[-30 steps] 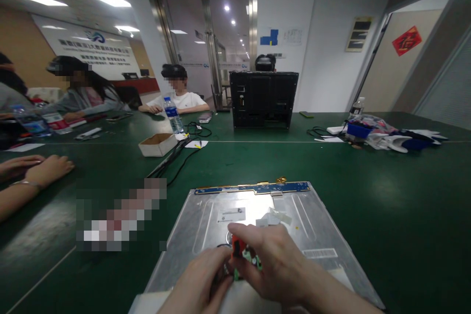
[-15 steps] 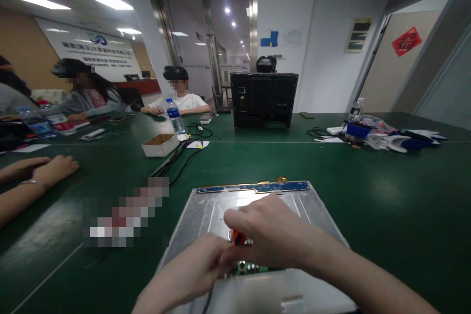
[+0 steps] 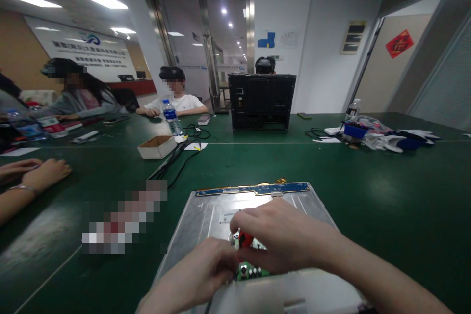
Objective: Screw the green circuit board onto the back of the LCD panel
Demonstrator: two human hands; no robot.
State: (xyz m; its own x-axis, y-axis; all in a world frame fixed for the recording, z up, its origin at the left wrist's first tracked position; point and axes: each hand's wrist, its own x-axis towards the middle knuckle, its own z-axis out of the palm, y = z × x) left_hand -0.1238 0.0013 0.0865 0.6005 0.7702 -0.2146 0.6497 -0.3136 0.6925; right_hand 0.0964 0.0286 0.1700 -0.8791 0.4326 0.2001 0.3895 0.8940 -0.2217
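Observation:
Below me lies a flat metal-backed panel (image 3: 187,225), with a narrow blue circuit strip (image 3: 257,189) along its far edge. My right hand (image 3: 279,235) is closed round a red-and-black tool handle (image 3: 245,239), held over a green circuit board (image 3: 253,271) on the panel. The tool's tip is hidden by my fingers. Close beside it, my left hand (image 3: 202,270) has its fingers pressed together at the board's left edge. What they hold, if anything, is hidden. A dark cable runs down from beneath the left hand. A pale cover (image 3: 250,294) lies on the near side.
Left of the panel is a blurred-out object (image 3: 128,216). Beyond it stand an open cardboard box (image 3: 156,149), black cables (image 3: 184,169) and a water bottle (image 3: 171,117). A black device (image 3: 262,103) stands upright ahead. Co-workers sit left and opposite; one's hands (image 3: 47,174) rest nearby.
My right hand has shifted slightly right, exposing more of the red handle and green board. The left hand has moved a little right too. The view has turned slightly.

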